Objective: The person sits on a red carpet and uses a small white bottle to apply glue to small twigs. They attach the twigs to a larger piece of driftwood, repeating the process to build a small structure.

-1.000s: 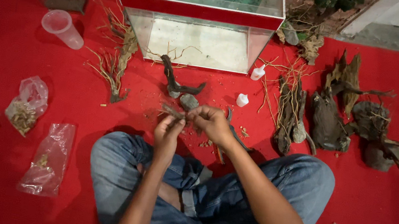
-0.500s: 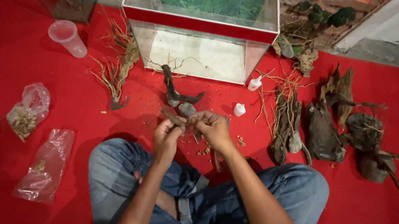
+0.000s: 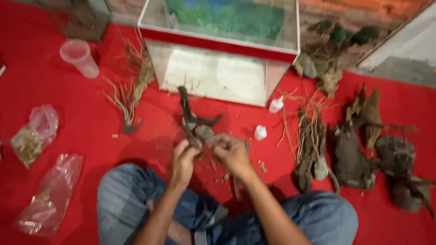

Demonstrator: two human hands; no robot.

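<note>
A: One large glass tank [image 3: 217,40] stands on the red carpet [image 3: 41,86], beyond the seated person's knees. Right of it lie dark driftwood pieces [image 3: 351,154] and a root bundle [image 3: 311,144]. What is nearest the hands?

B: A branched piece of wood [image 3: 191,117], upright on the carpet between the tank and the knees, with a small grey stone [image 3: 205,132] at its base. Left hand [image 3: 185,157] is curled around the lower stem. Right hand [image 3: 231,151] has its fingers pressed together at the stone; whether they pinch the stone or something smaller cannot be told.

A: Risks?

B: Judged only: uneven pressure could snap the thin branch or tip it. Two small white bottles [image 3: 268,117] stand just right of the hands; a sweeping wrist could knock them over.
</note>
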